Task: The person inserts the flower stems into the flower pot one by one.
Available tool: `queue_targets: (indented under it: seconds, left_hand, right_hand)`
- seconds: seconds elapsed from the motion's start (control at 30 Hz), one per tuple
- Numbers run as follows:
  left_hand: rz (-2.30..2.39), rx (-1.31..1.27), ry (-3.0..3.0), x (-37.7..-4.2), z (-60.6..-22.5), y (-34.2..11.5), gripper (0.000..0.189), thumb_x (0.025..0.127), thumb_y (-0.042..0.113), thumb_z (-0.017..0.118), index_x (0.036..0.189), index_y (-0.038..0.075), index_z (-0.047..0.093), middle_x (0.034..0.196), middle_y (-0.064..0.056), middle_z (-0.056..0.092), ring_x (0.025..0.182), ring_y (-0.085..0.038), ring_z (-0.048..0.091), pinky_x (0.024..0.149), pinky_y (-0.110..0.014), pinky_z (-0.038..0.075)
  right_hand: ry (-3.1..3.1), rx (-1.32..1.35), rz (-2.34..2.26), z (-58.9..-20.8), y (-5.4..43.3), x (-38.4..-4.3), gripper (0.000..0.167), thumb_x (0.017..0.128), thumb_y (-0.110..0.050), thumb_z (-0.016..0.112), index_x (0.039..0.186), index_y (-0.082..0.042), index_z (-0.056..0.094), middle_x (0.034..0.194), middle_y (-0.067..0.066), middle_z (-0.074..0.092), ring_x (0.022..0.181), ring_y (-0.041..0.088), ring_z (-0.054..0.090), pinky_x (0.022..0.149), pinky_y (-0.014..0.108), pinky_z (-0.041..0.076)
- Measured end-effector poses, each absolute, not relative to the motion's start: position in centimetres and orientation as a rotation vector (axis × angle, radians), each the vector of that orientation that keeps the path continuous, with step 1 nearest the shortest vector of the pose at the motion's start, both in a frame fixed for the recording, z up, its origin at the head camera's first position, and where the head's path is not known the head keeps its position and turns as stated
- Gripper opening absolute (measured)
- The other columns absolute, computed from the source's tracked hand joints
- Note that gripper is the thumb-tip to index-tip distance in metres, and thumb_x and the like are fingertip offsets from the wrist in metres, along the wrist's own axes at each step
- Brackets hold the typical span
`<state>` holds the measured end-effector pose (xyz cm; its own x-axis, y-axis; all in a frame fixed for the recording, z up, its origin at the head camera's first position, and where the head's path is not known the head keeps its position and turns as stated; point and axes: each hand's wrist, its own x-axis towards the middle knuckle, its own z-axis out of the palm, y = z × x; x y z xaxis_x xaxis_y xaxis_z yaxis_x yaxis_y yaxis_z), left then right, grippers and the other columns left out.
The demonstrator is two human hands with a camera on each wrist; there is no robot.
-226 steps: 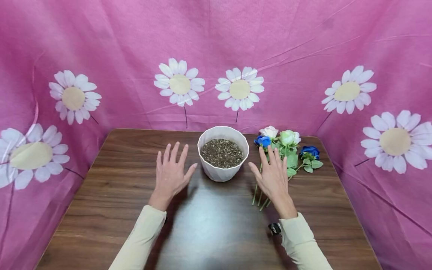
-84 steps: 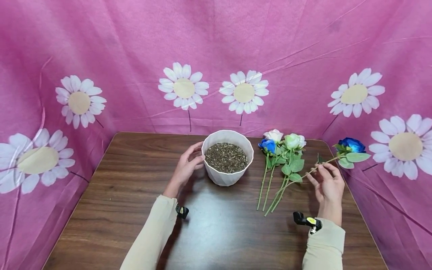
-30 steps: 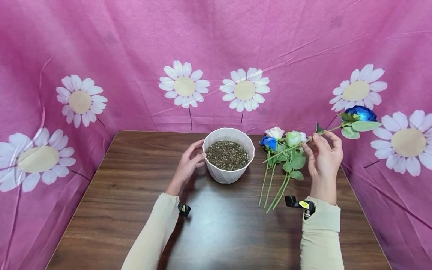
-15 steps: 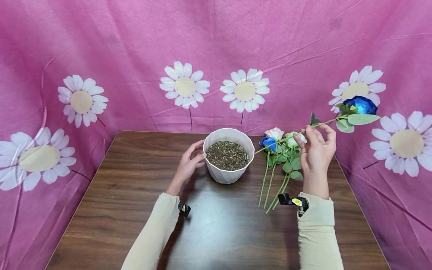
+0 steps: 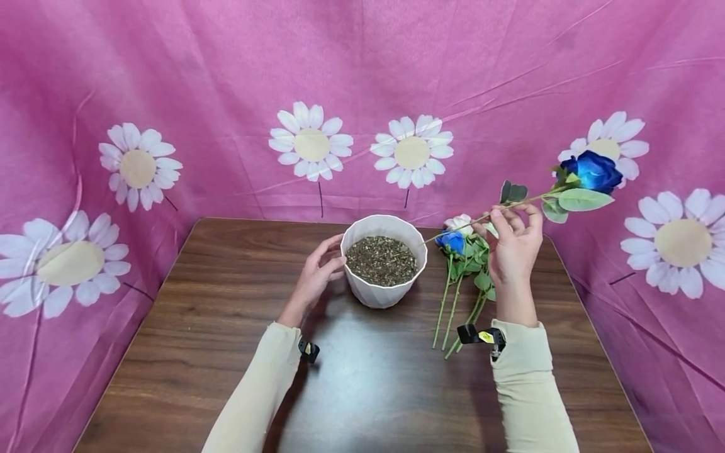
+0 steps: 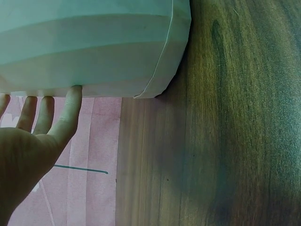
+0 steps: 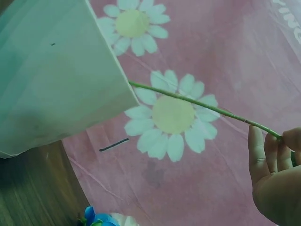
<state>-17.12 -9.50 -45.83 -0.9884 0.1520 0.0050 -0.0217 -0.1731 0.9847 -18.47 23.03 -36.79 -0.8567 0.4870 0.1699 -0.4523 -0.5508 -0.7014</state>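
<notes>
A white faceted flower pot [image 5: 378, 297] full of dark soil [image 5: 382, 262] stands at the table's back middle. My left hand [image 5: 310, 282] rests its fingertips against the pot's left side; in the left wrist view, the fingers [image 6: 70, 113] reach out loosely to its wall. With thumb and fingers, my right hand [image 5: 514, 255] pinches the stem of a blue rose [image 5: 593, 171] at the pot's right. The bloom leans up to the right, its leaves near the hand. In the right wrist view, the bare stem [image 7: 202, 103] runs to the pot's rim, where its lower end is hidden.
More roses lie on the table right of the pot: a blue one [image 5: 451, 241], a pale pink one [image 5: 459, 223] and a whitish-green one mostly behind my right hand. Their stems [image 5: 453, 314] point toward me. A pink daisy-print cloth [image 5: 351, 63] surrounds the wooden table [image 5: 226, 314].
My right hand has lifted the blue rose off the table and carried it up and left, bringing its stem end to the pot's rim. The left hand moved onto the pot earlier and has stayed.
</notes>
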Motion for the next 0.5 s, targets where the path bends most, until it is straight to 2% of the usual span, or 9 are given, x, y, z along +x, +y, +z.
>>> queue_targets:
  seconds: [0.33,0.5]
  left_hand:
    - [2.321,0.154,1.935,-17.1,-45.7,-9.5,0.055,0.097,0.001,0.057,0.150,0.003,0.046,0.142,-0.025,0.048,0.130,-0.041,0.050,0.095,-0.051,0.055]
    - [2.331,0.150,1.931,-17.0,-45.6,-9.4,0.055,0.097,0.000,0.057,0.151,0.003,0.046,0.141,-0.025,0.049,0.130,-0.042,0.050,0.094,-0.050,0.056]
  right_hand:
    - [-1.213,0.048,2.322,-37.2,21.4,-19.1,0.028,0.093,0.020,0.054,0.107,-0.004,0.051,0.092,0.015,0.063,0.078,0.023,0.064,0.063,0.034,0.064]
    - [-1.261,0.081,2.329,-37.3,20.7,-19.3,0.030,0.093,0.020,0.055,0.108,-0.006,0.050,0.093,0.014,0.064,0.081,0.023,0.065,0.063,0.033,0.064]
